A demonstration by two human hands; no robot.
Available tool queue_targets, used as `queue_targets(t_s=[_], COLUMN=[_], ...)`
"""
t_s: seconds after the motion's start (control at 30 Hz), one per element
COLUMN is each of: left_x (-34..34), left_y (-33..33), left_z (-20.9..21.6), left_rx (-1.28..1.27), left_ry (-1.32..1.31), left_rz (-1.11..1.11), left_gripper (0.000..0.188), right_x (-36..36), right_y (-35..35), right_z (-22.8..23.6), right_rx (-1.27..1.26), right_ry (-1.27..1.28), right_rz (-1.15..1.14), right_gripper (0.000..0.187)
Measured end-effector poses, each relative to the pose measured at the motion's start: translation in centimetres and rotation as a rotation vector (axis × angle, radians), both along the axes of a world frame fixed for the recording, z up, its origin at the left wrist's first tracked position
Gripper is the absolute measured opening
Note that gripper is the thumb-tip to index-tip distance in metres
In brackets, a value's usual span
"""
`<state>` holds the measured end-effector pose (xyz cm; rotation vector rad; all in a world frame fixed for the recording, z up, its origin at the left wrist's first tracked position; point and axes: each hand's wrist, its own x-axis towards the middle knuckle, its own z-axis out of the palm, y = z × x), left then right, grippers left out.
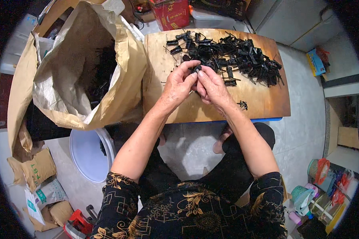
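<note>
One black part [198,68] is held up in both hands over the bench [263,101], left of its middle and about halfway between the far and near edges. The left hand [177,85] grips it with thumb and forefinger drawn close together, the forefinger over its far side. The right hand [213,87] has its thumb pressed up against the same part, its other fingers curled inward beneath; their tips are partly hidden. The two hands nearly meet at the part, with only a narrow gap between the thumbs.

Just beyond the hands, a tangled pile [247,57] of similar black pieces spreads along the far edge toward the right edge, with a few looser ones at its left end. A small cluster [242,105] lies apart near the near edge, beside the right forearm.

Close against the left edge stands a large sack [131,67], its mouth wide, with dark contents inside. Off the near left corner, a white tub [87,155] is on the floor [301,115]. Past the far edge is a red box [170,15].
</note>
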<state>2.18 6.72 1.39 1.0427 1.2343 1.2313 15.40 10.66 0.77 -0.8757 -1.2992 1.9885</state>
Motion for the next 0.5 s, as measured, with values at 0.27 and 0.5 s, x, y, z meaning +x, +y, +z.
queue_targets(t_s=[0.27,0.5], left_x=[0.5,0.7], left_y=[0.1,0.3], left_z=[-0.2,-0.9], left_rx=[0.049,0.167], left_ry=[0.034,0.469], left_rz=[0.084,0.101], left_gripper=[0.030,0.032], right_x=[-0.3,0.0], right_y=[0.0,0.7], right_z=[0.9,0.4], right_rx=[-0.103,-0.186], right_ry=[-0.029,-0.055], right_rz=[-0.010,0.021], right_gripper=[0.032,0.028])
